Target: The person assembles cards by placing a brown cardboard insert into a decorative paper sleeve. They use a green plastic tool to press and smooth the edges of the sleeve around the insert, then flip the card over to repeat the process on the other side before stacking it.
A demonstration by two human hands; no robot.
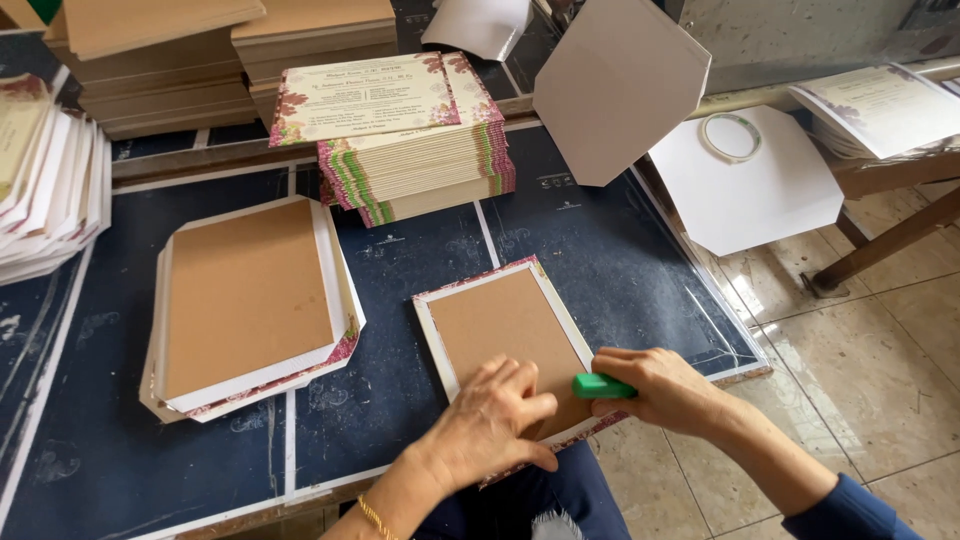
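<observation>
Right hand (pixel 668 388) grip closed on green block (pixel 603 386), pressing folded paper edge; left hand (pixel 490 420) flat, empty, pinning brown board (pixel 505 325) against tabletop (pixel 400 400).

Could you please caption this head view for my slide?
Left hand steadies a brown board; right hand holds a green block.

Under my left hand (pixel 490 420) lies one brown board (pixel 505 335); my right hand (pixel 665 390) holds one green block (pixel 602 386). Beyond my hands sit one stack of printed cards (pixel 410 140) and one tape ring (pixel 731 136).
</observation>
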